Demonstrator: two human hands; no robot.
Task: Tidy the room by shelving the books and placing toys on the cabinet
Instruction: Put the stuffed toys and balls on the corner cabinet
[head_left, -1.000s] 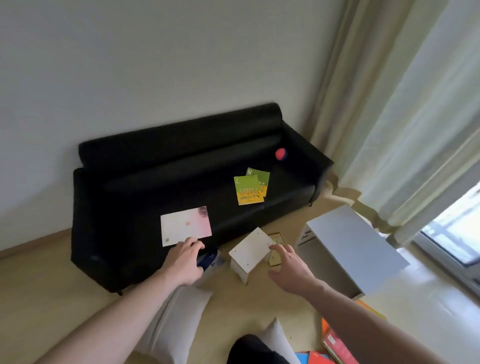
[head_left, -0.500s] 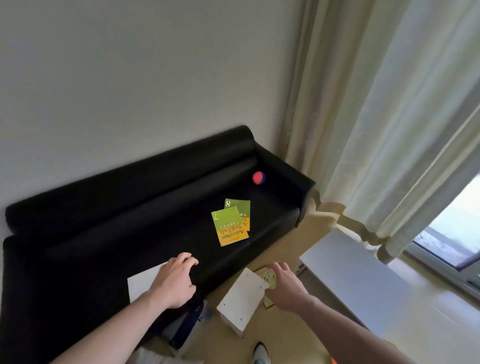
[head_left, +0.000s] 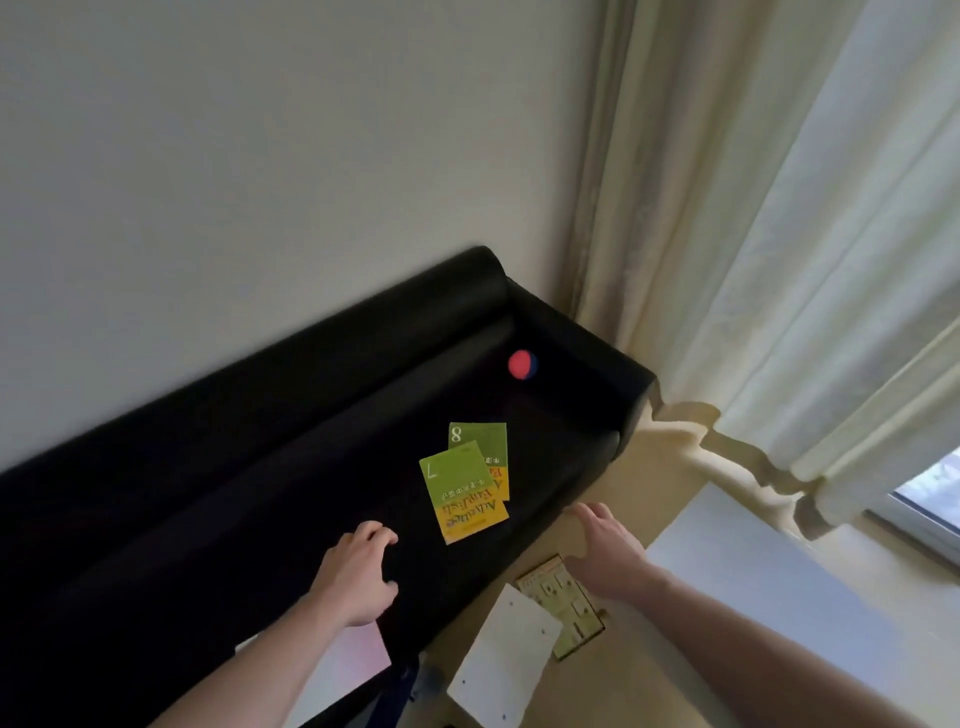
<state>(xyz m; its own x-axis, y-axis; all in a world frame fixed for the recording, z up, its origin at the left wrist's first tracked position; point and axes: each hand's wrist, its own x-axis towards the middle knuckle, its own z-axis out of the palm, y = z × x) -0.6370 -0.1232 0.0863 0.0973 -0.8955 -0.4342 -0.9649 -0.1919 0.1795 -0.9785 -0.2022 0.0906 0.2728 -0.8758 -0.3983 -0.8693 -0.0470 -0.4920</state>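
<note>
Green books (head_left: 464, 488) lie on the sofa (head_left: 260, 467) just beyond both empty, loosely spread hands, left hand (head_left: 358, 577) and right hand (head_left: 608, 556).

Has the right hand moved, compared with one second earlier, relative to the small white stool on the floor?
Yes. The right hand has gone forward, past the white stool, toward the sofa edge near the green books.

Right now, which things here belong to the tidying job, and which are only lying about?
For the job:
- book 7, on the sofa
- book 8, partly under book 7
- ball, on the sofa
- white book

Just there:
- curtain
- small white stool
- board, on the floor
</note>
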